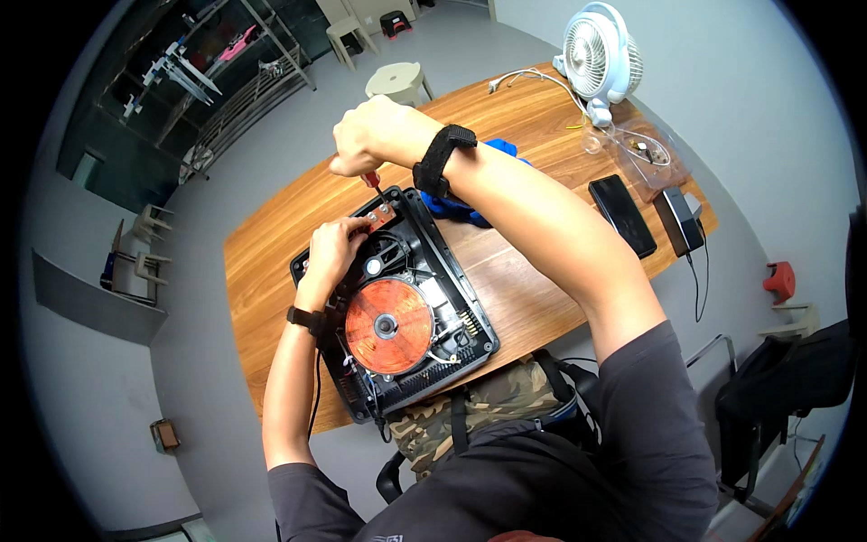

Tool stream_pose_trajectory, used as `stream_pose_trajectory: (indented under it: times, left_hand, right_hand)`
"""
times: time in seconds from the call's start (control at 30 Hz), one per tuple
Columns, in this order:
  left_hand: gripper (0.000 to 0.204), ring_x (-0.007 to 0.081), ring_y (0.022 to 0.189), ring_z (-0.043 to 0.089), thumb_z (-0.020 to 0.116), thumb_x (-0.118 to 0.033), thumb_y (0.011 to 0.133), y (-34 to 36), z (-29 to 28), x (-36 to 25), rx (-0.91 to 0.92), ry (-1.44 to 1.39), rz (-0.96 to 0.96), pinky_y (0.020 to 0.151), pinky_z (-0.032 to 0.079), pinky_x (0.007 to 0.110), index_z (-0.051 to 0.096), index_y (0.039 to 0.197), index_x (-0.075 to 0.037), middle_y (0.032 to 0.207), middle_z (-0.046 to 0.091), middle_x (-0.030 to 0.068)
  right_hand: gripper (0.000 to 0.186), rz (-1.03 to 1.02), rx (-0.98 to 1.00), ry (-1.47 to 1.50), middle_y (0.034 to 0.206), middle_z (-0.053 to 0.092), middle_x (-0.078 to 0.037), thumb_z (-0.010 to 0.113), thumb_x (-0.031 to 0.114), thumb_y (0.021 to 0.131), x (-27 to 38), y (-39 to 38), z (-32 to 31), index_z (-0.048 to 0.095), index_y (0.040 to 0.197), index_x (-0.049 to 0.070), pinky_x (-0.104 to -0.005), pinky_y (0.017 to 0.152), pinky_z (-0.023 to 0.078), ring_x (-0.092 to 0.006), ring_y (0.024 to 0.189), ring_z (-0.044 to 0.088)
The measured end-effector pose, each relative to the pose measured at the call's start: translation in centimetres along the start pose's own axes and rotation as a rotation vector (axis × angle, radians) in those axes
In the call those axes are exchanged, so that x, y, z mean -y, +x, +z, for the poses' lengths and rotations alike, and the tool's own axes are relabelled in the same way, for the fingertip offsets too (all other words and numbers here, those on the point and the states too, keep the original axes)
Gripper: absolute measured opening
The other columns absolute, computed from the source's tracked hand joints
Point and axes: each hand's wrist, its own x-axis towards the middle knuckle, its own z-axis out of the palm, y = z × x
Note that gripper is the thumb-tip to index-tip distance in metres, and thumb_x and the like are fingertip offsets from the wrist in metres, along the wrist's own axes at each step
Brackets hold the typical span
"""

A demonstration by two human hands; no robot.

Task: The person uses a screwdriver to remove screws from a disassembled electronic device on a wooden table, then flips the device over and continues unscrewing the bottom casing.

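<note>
An opened induction cooker base (479, 339) lies on the wooden table in front of me, its round copper coil (370, 339) exposed. At its far end sits a small reddish-brown circuit board (380, 217). My right hand (375, 135) is closed round the red handle of a screwdriver (371, 180), whose shaft points down toward the board; whether the tip sits in a screw is too small to tell. My left hand (334, 248) reaches over the left side of the base, fingers curled and pressed at the board's left end. Its fingertips are partly hidden.
Blue cloth (456, 210) lies beside the base, under my right forearm. Farther right are a black phone (623, 215), a dark box-shaped device with a cable (677, 221), a clear plastic tray (650, 163) and a light-blue fan (591, 54). A camouflage bag (429, 434) is at my lap.
</note>
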Motion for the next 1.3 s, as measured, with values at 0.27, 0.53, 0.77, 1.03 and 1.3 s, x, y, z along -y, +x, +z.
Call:
stream_pose_trajectory:
  times: [0.27, 0.53, 0.77, 1.03, 1.3]
  left_hand:
    - [0.025, 0.0363, 0.092, 0.071, 0.074, -0.012, 0.086, 0.1, 0.2, 0.2, -0.003, 0.013, 0.011, 0.083, 0.057, 0.043, 0.077, 0.11, -0.01, 0.101, 0.075, 0.0153]
    - [0.028, 0.0295, 0.095, 0.074, 0.074, -0.009, 0.085, 0.0, -0.1, -0.4, 0.023, 0.053, -0.031, 0.086, 0.057, 0.039, 0.077, 0.113, -0.009, 0.103, 0.077, 0.0121]
    - [0.027, 0.0312, 0.094, 0.073, 0.074, -0.01, 0.085, 0.2, 0.1, -0.1, 0.018, 0.035, -0.027, 0.086, 0.057, 0.04, 0.077, 0.112, -0.01, 0.102, 0.076, 0.0124]
    - [0.026, 0.0324, 0.093, 0.073, 0.074, -0.011, 0.086, 0.1, 0.2, 0.0, 0.01, 0.029, -0.004, 0.085, 0.058, 0.041, 0.077, 0.112, -0.011, 0.1, 0.076, 0.0127]
    - [0.026, 0.0316, 0.095, 0.073, 0.074, -0.01, 0.086, 0.2, 0.0, -0.3, 0.015, 0.042, -0.02, 0.086, 0.058, 0.041, 0.077, 0.112, -0.01, 0.102, 0.077, 0.0121]
  right_hand:
    - [0.041, -0.058, -0.164, 0.033, 0.092, 0.077, -0.014, 0.052, 0.037, 0.098, 0.1, 0.4, 1.2, 0.077, 0.096, 0.005, -0.0433, 0.084, 0.058, -0.0303, 0.092, 0.074]
    - [0.036, -0.024, -0.027, -0.025, 0.085, 0.078, -0.008, 0.054, 0.031, 0.096, 0.8, 0.3, 0.4, 0.078, 0.092, 0.005, -0.0396, 0.081, 0.058, -0.0275, 0.089, 0.075]
    - [0.04, 0.034, -0.055, -0.161, 0.094, 0.079, -0.008, 0.059, 0.024, 0.09, 1.2, 1.2, 0.6, 0.065, 0.126, 0.008, -0.0393, 0.081, 0.058, -0.0265, 0.094, 0.075]
    - [0.031, -0.006, -0.08, -0.002, 0.092, 0.078, -0.01, 0.064, 0.025, 0.085, 0.9, 0.3, 0.8, 0.074, 0.11, 0.01, -0.0401, 0.08, 0.059, -0.0289, 0.092, 0.075]
    - [0.024, 0.117, -0.087, -0.068, 0.087, 0.078, -0.009, 0.061, 0.024, 0.09, 1.8, 0.8, 0.9, 0.08, 0.094, 0.01, -0.0389, 0.078, 0.058, -0.026, 0.088, 0.076]
